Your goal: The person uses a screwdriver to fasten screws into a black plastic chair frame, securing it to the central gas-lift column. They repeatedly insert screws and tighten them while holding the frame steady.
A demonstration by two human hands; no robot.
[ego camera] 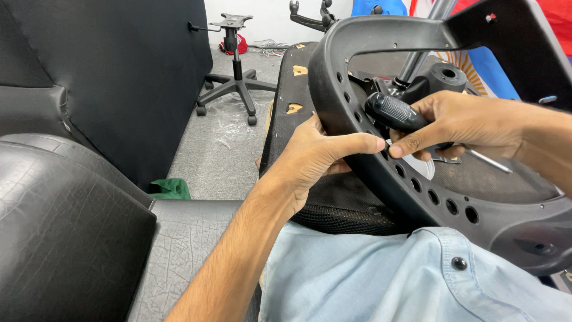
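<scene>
Grey carpeted workshop floor (202, 161), a chair base (237, 83) standing behind. A black chair frame (381, 179) rests across the person's lap. The left hand (316, 155) pinches its perforated rim, possibly a small screw. The right hand (465, 122) is closed around a screwdriver (396, 113) just inside the rim.

Chair frame (357, 143) sits at centre-right across the lap, w/ left hand (316, 156) on its rim at 9 o'clock and right hand (459, 122) just beside it at 3, holding a screwdriver (396, 113) inside the ring. Seat pad (286, 107) lies under the frame. Chair base (236, 83) stands on the floor (202, 155) at 11 o'clock, well behind; cushions (65, 226) at 8 o'clock.
</scene>
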